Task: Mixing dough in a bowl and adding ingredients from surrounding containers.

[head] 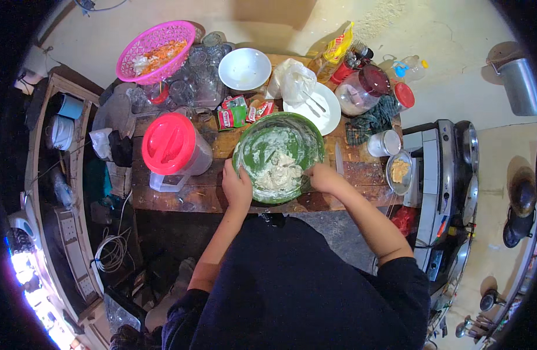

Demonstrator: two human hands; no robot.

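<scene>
A green mixing bowl [290,120] stands at the table's front edge, its inner wall smeared with white flour or batter. Pale, sticky dough [280,174] lies in a lump at its bottom, towards me. My left hand [238,183] grips the bowl's left rim, thumb on the near side. At the right rim, my right hand [327,178] is curled with its fingertips reaching over the dough. Whether it holds a utensil there is hidden. Just beyond that hand lies a knife [339,158] on the wood.
Left of the bowl stands a clear pitcher with a red lid [170,142]. Behind are seasoning packets [233,114], a white plate [332,120], a white bowl [245,69], a pink basket [157,33] of shredded vegetables and glassware [202,65]. A jar [358,96] and a gas stove [445,162] are rightward.
</scene>
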